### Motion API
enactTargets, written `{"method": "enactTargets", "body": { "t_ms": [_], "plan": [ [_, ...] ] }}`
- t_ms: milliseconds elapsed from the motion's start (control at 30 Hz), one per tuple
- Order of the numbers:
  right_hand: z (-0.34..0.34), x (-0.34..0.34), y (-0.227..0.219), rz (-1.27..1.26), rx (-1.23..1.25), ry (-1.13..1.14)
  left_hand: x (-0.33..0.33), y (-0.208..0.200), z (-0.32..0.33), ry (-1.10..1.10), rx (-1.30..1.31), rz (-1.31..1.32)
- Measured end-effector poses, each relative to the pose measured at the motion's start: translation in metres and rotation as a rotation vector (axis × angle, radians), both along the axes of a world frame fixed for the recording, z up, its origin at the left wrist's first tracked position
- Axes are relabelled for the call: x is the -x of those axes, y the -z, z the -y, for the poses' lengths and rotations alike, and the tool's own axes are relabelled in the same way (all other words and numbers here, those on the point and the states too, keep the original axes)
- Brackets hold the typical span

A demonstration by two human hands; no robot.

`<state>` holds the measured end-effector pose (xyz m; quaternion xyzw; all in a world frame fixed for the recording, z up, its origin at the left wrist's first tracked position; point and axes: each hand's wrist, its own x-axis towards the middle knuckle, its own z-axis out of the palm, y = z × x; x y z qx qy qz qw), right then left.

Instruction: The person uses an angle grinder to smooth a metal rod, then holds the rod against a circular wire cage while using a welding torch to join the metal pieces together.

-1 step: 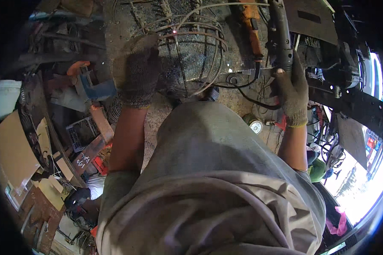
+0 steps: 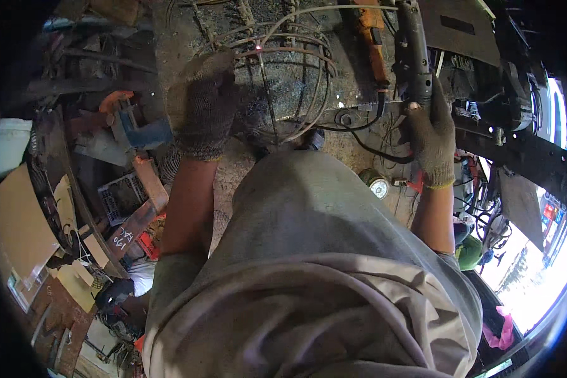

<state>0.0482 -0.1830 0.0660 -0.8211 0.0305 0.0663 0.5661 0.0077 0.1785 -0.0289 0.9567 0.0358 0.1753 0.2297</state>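
Observation:
A round wire frame [image 2: 324, 94] of bent metal rods lies at the top centre, with a small glowing spot where rods meet. At its left side is my left hand [image 2: 205, 104] in a dark knit glove, closed at the ends of the rods; its fingertips are in shadow. My right hand [image 2: 433, 135], in a lighter knit glove, is closed around the near end of a grey tube-shaped tool [image 2: 414, 50]. From that tool's far end a thin pale rod or hose curves left toward the glowing spot.
Under the frame is a gritty dark worktop [image 2: 353, 75]. An orange power tool [image 2: 377, 53] with a black cord [image 2: 375, 120] lies left of the grey tool. A blue clamp-like piece [image 2: 142, 132] and scrap metal crowd the left. A round gauge-like object [image 2: 378, 188] lies below.

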Motion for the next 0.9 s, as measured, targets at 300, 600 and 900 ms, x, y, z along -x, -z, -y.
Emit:
{"method": "enactTargets", "body": {
  "t_ms": [300,600,900],
  "plan": [
    [0.009,-0.001,0.027,0.027,0.053,-0.039,-0.001,-0.006,0.002,-0.027,-0.121,-0.125],
    [0.009,0.002,0.037,-0.045,-0.072,-0.042,0.010,0.005,0.002,0.018,-0.524,-0.110],
    [-0.005,0.007,0.013,0.127,0.116,0.004,0.004,0.006,-0.004,0.031,-0.087,-0.120]
  ]
}}
